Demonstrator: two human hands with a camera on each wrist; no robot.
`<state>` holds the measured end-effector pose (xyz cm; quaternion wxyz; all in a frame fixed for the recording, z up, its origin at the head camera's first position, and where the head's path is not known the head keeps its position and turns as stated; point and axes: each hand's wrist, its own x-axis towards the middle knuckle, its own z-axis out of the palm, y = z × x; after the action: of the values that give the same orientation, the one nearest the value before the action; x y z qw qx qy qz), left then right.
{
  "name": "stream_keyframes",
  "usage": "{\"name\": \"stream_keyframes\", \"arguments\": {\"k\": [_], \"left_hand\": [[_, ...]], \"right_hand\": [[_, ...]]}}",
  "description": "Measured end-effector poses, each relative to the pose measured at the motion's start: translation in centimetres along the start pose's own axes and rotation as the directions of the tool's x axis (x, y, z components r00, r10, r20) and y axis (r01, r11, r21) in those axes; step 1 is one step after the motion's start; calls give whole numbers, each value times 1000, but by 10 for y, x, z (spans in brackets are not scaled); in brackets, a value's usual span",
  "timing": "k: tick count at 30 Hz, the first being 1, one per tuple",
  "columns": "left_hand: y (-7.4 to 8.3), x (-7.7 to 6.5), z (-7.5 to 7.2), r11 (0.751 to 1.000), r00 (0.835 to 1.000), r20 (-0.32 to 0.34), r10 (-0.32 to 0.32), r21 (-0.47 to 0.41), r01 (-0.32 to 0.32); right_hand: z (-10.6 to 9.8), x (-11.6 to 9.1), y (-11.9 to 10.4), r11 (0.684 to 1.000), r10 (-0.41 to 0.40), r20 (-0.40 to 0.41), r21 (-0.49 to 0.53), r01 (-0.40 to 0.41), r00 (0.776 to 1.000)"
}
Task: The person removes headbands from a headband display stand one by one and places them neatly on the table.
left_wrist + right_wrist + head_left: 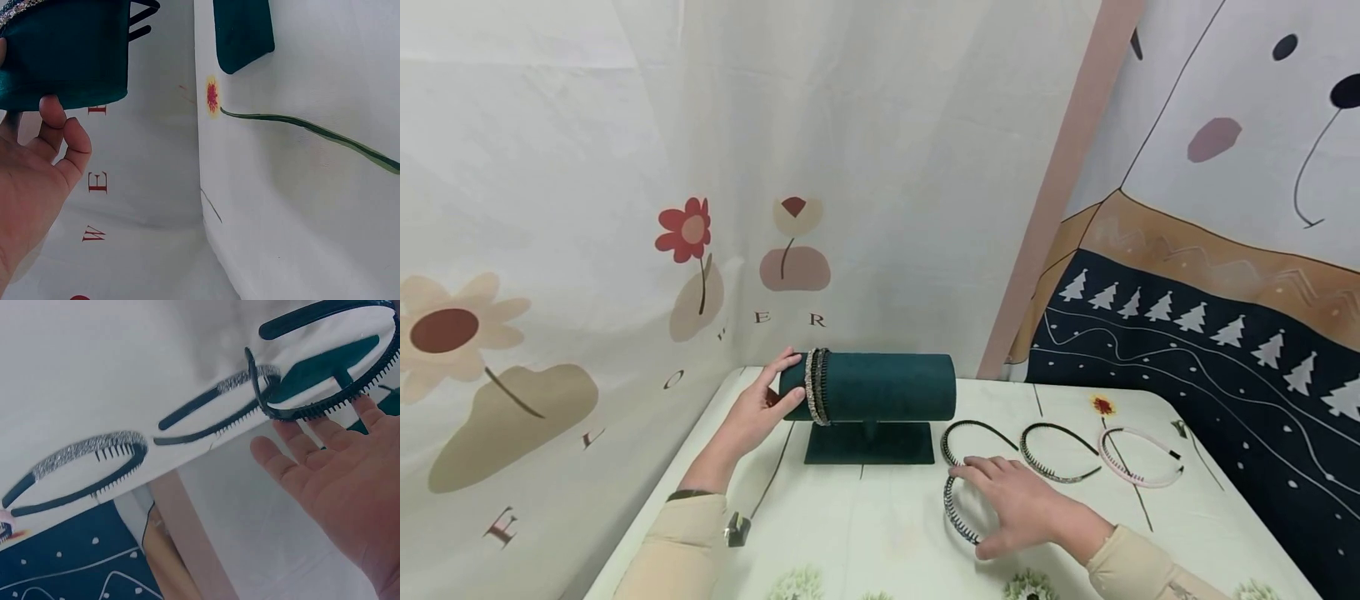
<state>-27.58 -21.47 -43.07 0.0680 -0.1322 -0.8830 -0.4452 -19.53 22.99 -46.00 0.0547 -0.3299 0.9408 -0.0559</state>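
Near: right hand [1022, 504], grip wide, fingertips touching a toothed headband [953, 510] over the desk; whether its weight is taken, cannot tell. Slightly farther, left hand [752, 421] grips the left end of a dark green display stand [887, 387]; two glittery headbands [811, 387] sit around its roll. Risk, judged: teeth could snag the dark headband [951, 435] close behind; an off-centre push could tip the stand. Desk [880, 517]: pale, flower-printed cover; pink headband [1131, 480] rightward. Beyond: hanging printed cloth [887, 167].
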Motion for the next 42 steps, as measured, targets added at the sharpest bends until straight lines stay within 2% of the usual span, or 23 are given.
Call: {"name": "stream_keyframes", "arguments": {"k": [7,22,42], "left_hand": [[1,-1,-1,1000,1000,-1,-2,-9,2],[1,-1,0,1000,1000,-5,-5,-8,5],[-1,-1,0,1000,1000,-6,0,-1,0]], "right_hand": [[6,1,-3,998,-18,12,-56,19,1000],[18,7,5,999,39,114,1,-39,993],[19,8,6,997,70,165,24,-75,984]]}}
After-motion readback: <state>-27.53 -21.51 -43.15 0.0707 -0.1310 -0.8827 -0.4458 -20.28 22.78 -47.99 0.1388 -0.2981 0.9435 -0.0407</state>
